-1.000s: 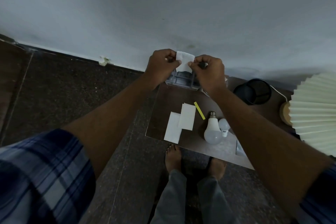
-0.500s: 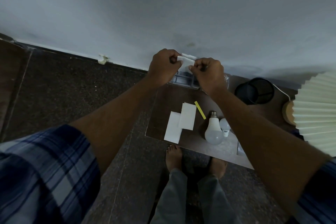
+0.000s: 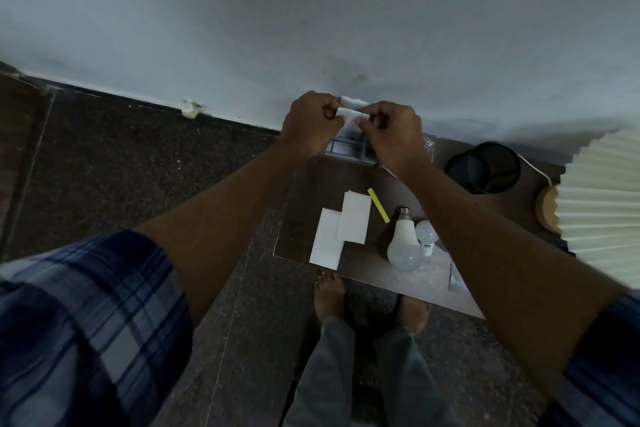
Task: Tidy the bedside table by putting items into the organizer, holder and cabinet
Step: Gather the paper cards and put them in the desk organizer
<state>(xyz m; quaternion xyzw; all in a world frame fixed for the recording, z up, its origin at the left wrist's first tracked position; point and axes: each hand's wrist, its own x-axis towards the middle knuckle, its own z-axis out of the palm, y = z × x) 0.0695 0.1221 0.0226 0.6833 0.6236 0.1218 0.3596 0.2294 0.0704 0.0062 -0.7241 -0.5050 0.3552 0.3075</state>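
Hands, left hand [image 3: 313,125] and right hand [image 3: 393,132] both pinching small folded white paper [image 3: 347,112], long axis left-right, above clear plastic organizer [image 3: 349,149] at dark wooden bedside table [image 3: 311,198] rear edge, smooth white bulbs [image 3: 405,243] lying nearby

The paper [image 3: 350,113] pinched between both hands, an upright open square a second ago, is now folded smaller above the organizer [image 3: 349,149].

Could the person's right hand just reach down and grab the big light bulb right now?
Probably not at once: the right hand and left hand are both pinching a white paper. The big bulb itself lies uncovered under the right forearm.
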